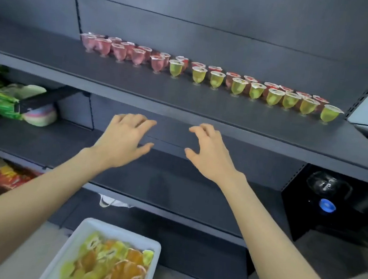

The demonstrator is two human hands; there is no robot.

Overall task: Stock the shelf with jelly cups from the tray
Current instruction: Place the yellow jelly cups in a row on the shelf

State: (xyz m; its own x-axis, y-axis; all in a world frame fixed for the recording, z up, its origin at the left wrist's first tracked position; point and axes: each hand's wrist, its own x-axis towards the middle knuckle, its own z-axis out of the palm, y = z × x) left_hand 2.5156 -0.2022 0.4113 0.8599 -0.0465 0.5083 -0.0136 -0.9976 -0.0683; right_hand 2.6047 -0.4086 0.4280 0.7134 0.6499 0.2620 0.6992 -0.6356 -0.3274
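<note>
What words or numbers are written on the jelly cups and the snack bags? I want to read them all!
None can be read.
Jelly cup lids: dark printed marks, too small and blurred.
Snack bags: print too blurred.
Tray: no writing shows.

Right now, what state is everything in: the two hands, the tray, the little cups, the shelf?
Left hand: open, fingers spread, holding nothing.
Right hand: open, fingers spread, holding nothing.
White plastic tray: holds a heap of cups.
Yellow and orange jelly cups: jumbled in the tray.
Pink jelly cups: upright, sealed, leftmost.
Green jelly cups: upright, sealed, front row.
Red jelly cups: upright behind the green ones.
Dark grey metal shelf: partly stocked.
</note>
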